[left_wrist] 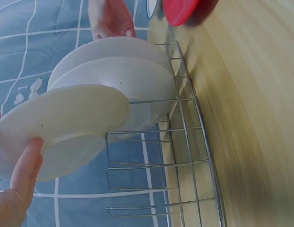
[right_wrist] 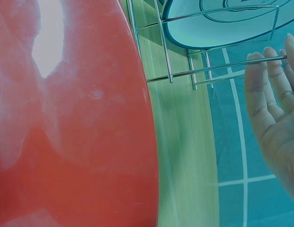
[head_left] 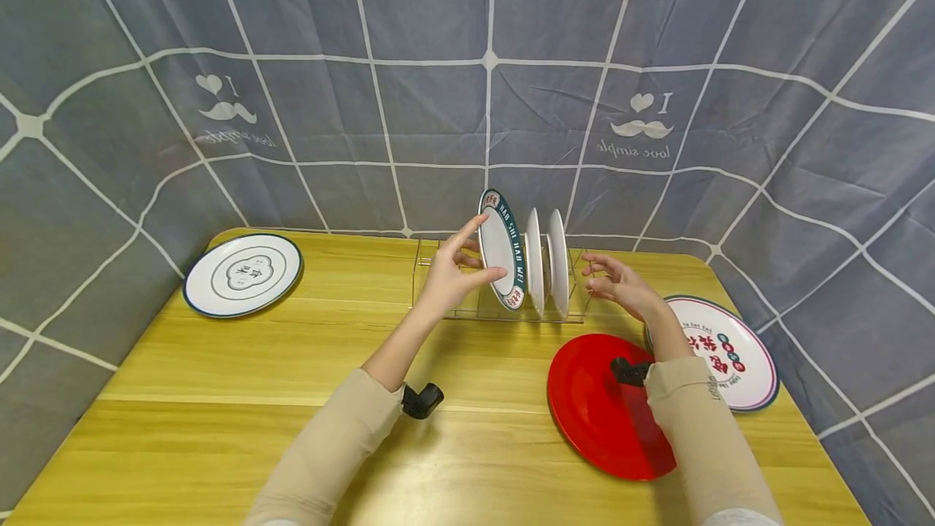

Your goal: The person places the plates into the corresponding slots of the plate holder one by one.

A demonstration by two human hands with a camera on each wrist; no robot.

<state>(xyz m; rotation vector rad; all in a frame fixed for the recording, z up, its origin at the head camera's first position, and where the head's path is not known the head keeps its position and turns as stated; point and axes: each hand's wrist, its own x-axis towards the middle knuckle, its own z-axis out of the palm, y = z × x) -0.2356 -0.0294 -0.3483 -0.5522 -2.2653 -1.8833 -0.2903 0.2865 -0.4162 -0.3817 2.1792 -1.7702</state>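
My left hand [head_left: 447,274] pinches a white plate [head_left: 498,246] with a dark green lettered rim, thumb on its face and fingers at the far edge. The plate tilts above the wire dish rack [head_left: 467,317], at the left of two white plates [head_left: 558,262] standing upright in it. In the left wrist view, the pale underside of the held plate [left_wrist: 66,116] overlaps the standing ones. My right hand [head_left: 621,286] is at the rack's right end, its thumb and fingertips around the end wire, as the right wrist view shows with the fingers [right_wrist: 260,94] at the wire.
A blue-rimmed white plate [head_left: 243,274] lies at the table's back left. Under my right forearm lies a red plate [head_left: 592,404], beside a white plate with red characters [head_left: 752,355]. A grey curtain [head_left: 438,120] hangs close behind the rack and along both sides.
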